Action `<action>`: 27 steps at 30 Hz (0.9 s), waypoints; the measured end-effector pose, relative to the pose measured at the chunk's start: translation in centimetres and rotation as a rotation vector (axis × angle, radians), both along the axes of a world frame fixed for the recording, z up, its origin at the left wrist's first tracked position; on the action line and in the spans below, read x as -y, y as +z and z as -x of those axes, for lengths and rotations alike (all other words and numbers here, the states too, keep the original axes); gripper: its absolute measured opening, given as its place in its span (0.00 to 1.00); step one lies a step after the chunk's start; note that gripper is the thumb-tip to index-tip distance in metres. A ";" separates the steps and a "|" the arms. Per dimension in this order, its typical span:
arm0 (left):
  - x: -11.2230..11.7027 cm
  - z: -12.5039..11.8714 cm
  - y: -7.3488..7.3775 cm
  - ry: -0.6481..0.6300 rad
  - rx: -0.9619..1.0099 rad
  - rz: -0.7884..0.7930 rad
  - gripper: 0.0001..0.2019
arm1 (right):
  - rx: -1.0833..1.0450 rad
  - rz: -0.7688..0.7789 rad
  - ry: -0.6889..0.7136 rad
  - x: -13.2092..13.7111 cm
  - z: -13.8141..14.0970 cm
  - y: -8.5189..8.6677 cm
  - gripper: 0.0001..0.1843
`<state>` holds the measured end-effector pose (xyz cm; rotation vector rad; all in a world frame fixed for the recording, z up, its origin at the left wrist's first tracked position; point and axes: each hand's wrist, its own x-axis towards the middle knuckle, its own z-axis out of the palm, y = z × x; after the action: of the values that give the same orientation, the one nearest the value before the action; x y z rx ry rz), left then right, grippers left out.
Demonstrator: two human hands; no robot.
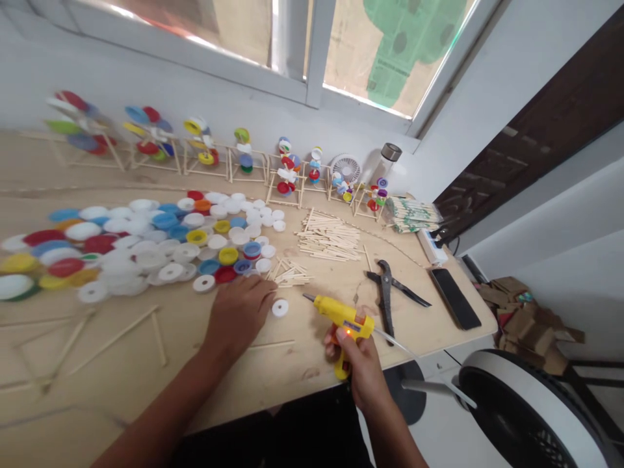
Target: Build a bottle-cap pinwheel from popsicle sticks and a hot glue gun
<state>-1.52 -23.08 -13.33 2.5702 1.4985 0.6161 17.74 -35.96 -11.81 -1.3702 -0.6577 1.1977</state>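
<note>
My right hand (359, 364) is wrapped round the handle of a yellow hot glue gun (341, 314), its nozzle pointing left and a small orange light glowing on its side. A clear glue stick (394, 343) trails from the back. My left hand (241, 309) rests low at the right edge of the plastic bottle caps (168, 272), fingers bent down and their tips hidden. Just right of it lie a white cap with a centre hole (279, 308) and a small pile of short sticks (291, 273). One thin stick (273, 344) lies nearer me.
Bottle-cap wheels on stick frames (205, 156) line the wall. A bigger stick pile (329, 235), black cutters (385, 299), a phone (455, 298) and a power strip (432, 247) occupy the right side. Joined sticks (156, 331) lie at left. A fan (531, 409) stands beside the table.
</note>
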 end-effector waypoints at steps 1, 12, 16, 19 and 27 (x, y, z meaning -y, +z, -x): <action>-0.5 -0.3 0.2 -0.012 -0.050 0.001 0.15 | -0.001 0.002 0.003 0.0 -0.1 -0.1 0.26; -2.1 -1.9 1.3 -0.061 -0.187 -0.013 0.13 | -0.035 0.006 0.000 0.2 -0.3 -0.8 0.27; -2.2 -1.7 1.7 -0.058 -0.170 0.004 0.13 | -0.032 0.005 0.000 0.1 -0.3 -0.7 0.27; -1.3 -0.9 2.0 -0.019 -0.057 0.063 0.13 | -0.018 0.003 0.006 0.1 -0.3 -0.7 0.27; 3.3 0.5 2.3 0.117 0.796 0.714 0.12 | 0.269 -0.095 0.058 0.7 0.5 -0.5 0.19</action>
<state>-1.98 -26.33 -11.08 1.4553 1.2526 0.7945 17.25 -36.65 -12.27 -1.4528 -0.9375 1.0224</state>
